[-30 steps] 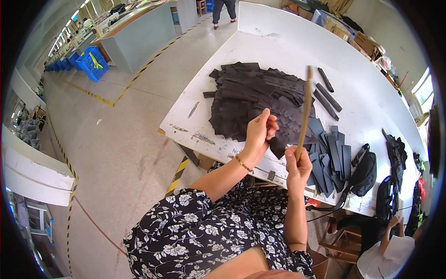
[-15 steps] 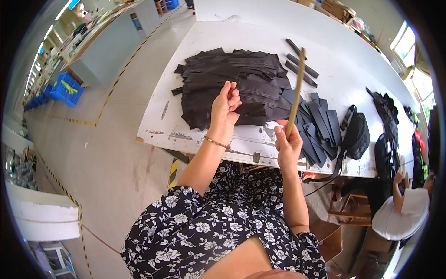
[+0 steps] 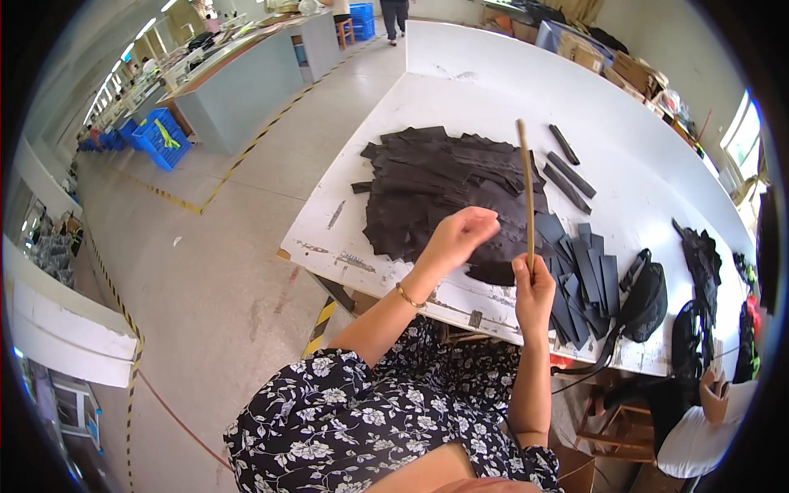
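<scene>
Upright in my right hand (image 3: pixel 536 296) is a long, thin wooden stick (image 3: pixel 528 185), gripped near its lower end by closed fingers. My left hand (image 3: pixel 464 237) hovers over the near right part of a broad pile of dark fabric strips (image 3: pixel 431 181). Its fingers are drawn together and point right, toward the stick; whether anything small is between them is hidden. Just right of my right hand, flat black strips (image 3: pixel 585 275) lie overlapping in a loose heap. Beyond these are several separate dark strips (image 3: pixel 569 181).
The white table (image 3: pixel 329 234) has a worn near edge and a raised back panel (image 3: pixel 526 62). A black bag (image 3: pixel 645 300) with a strap lies to the right, near another person (image 3: pixel 711 427) seated at the table. Blue crates (image 3: pixel 160 140) stand on the floor at far left.
My left hand has swung right, closer to the stick, and its fingers now point sideways instead of up. The stick stands more upright. The whole view has shifted with my head.
</scene>
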Available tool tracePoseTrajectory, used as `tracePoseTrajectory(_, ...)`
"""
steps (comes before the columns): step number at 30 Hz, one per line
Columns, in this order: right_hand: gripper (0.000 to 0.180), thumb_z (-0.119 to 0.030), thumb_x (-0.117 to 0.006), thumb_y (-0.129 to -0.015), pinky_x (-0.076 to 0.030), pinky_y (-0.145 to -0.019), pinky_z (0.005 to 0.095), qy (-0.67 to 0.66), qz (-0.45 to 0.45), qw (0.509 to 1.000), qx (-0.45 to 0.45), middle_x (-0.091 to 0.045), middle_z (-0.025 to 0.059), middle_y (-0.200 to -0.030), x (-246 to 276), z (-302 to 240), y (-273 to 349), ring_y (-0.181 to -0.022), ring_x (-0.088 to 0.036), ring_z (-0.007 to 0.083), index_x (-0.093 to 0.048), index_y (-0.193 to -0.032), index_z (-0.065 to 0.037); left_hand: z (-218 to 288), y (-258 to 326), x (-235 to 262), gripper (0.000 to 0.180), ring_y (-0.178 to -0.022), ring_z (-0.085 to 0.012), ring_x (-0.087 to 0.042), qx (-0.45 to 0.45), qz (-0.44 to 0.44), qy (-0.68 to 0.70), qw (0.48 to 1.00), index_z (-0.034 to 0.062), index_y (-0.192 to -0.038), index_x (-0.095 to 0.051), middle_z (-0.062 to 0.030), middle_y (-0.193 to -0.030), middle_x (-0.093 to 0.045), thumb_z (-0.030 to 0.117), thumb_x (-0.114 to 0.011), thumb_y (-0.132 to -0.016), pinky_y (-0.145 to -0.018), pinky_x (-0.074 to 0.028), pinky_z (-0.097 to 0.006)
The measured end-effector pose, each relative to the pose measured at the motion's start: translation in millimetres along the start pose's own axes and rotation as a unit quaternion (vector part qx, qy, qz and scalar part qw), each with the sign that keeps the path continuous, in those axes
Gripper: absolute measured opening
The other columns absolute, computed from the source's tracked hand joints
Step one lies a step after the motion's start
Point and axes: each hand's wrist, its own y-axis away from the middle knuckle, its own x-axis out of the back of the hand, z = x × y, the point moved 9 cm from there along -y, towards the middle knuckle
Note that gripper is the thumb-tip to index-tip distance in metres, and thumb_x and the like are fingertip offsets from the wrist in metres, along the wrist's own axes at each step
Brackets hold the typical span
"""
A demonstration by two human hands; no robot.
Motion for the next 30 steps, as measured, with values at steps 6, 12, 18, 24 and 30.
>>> tracePoseTrajectory(6, 0.011, -0.008, -0.065, -0.087, -0.044, -0.062, 0.0317, 0.169, 0.020, 0.961, 0.218, -0.055, 0.0115, -0.089, -4, -43, 3, -0.066, -0.054, 0.0245, -0.060, -0.089, 0.001, 13, 24, -72, 0.058, -0.094, -0.0148, -0.061, -0.059, -0.280, -0.082, 0.955, 0.0004, -0.137, -0.046, -0.0078, -0.112, -0.066, 0.025, -0.069, -0.090, -0.086, -0.049, -0.030)
tracePoseTrajectory(12, 0.006, 0.000, -0.059, -0.088, -0.044, -0.071, 0.0345, 0.171, 0.104, 0.954, 0.223, -0.049, 0.0164, -0.093, 20, -46, 1, -0.084, -0.051, 0.0296, -0.053, -0.087, 0.002, 8, 33, -79, 0.029, -0.066, -0.0195, -0.060, -0.074, -0.186, -0.181, 0.963, 0.0013, -0.093, -0.059, -0.0121, -0.078, -0.064, 0.030, -0.060, -0.096, -0.063, -0.046, -0.033)
tracePoseTrajectory(18, 0.014, -0.006, -0.047, -0.099, -0.039, -0.072, 0.0309, 0.173, 0.303, 0.904, 0.247, -0.046, 0.0117, -0.091, 86, -67, -26, -0.081, -0.047, 0.0211, -0.050, -0.090, 0.005, -15, 78, -96, 0.025, -0.064, -0.0213, -0.059, -0.031, -0.199, -0.164, 0.966, 0.0008, -0.088, -0.052, -0.0099, -0.074, -0.062, 0.022, -0.049, -0.101, -0.062, -0.045, -0.033)
tracePoseTrajectory(24, 0.026, -0.026, -0.049, -0.102, -0.037, -0.054, 0.0246, 0.022, 0.211, 0.977, 0.000, -0.044, -0.0009, -0.071, 131, -35, -74, -0.061, -0.042, 0.0076, -0.058, -0.094, -0.003, -57, 149, -87, 0.035, -0.066, -0.0118, -0.061, 0.139, -0.285, -0.064, 0.946, 0.0016, -0.083, -0.058, -0.0062, -0.072, -0.064, 0.025, -0.042, -0.103, -0.062, -0.048, -0.026)
tracePoseTrajectory(30, 0.026, -0.020, -0.054, -0.100, -0.037, -0.065, 0.0267, 0.047, 0.032, 0.996, 0.062, -0.046, 0.0040, -0.080, 45, -49, -46, -0.071, -0.041, 0.0122, -0.056, -0.086, 0.002, 63, 44, -52, 0.011, -0.077, -0.0045, -0.057, -0.156, 0.004, 0.028, 0.987, 0.0018, -0.095, -0.062, 0.0011, -0.086, -0.063, 0.012, -0.065, -0.093, -0.067, -0.045, -0.018)
